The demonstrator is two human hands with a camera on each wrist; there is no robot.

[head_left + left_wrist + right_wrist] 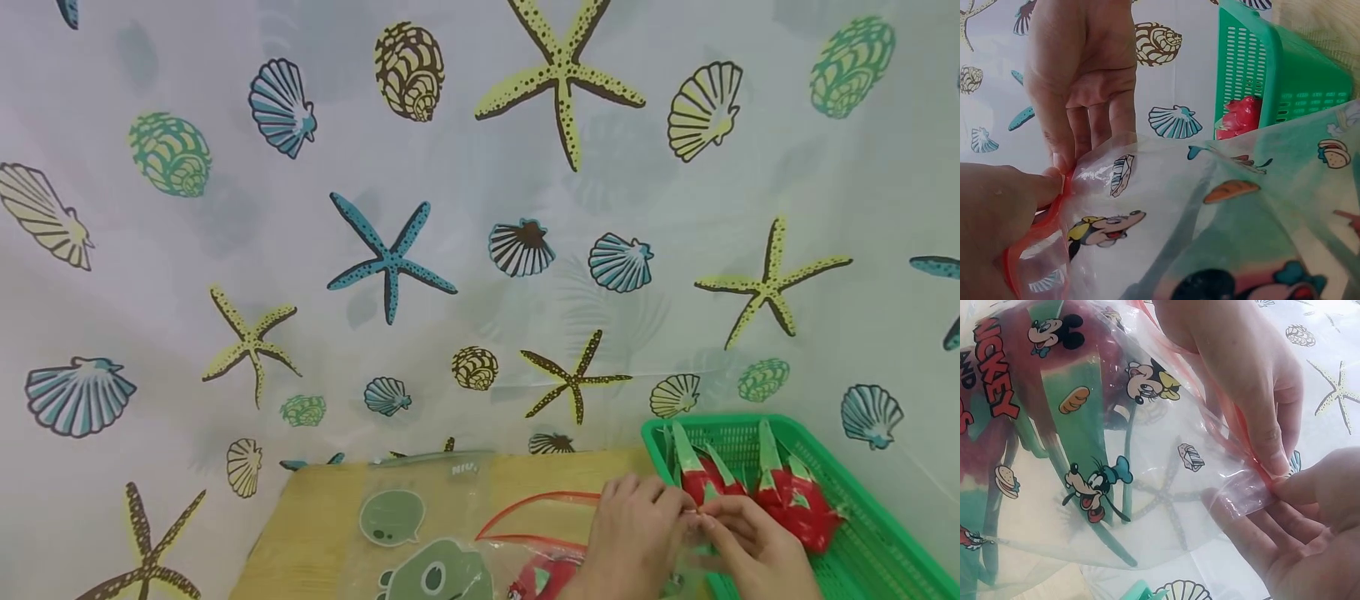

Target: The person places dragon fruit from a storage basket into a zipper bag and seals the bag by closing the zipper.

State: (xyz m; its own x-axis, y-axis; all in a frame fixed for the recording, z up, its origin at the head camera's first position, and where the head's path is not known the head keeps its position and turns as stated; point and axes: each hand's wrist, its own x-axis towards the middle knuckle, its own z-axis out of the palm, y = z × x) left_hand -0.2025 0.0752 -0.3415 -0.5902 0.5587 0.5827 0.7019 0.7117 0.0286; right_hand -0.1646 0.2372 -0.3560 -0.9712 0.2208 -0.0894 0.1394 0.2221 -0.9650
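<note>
A clear zip bag printed with cartoon mice and a dog (1166,456) has a red zip edge along its mouth. Through its film shows a red dragon fruit with long green tips (1079,394). At one end of the zip, my left hand (633,533) pinches the red strip between thumb and fingers. My right hand (757,542) pinches the bag's corner right beside it, its other fingers spread behind the film in the right wrist view. The two hands' fingertips meet there. Farther left along the mouth, the red edges stand apart in the head view.
To the right, a green basket (847,454) holds more red-and-green dragon fruit (798,508). Left of the hands, a clear bag with a green cartoon animal (442,567) lies flat on the wooden table (300,517). A shell-and-starfish-printed sheet (450,167) hangs behind and around.
</note>
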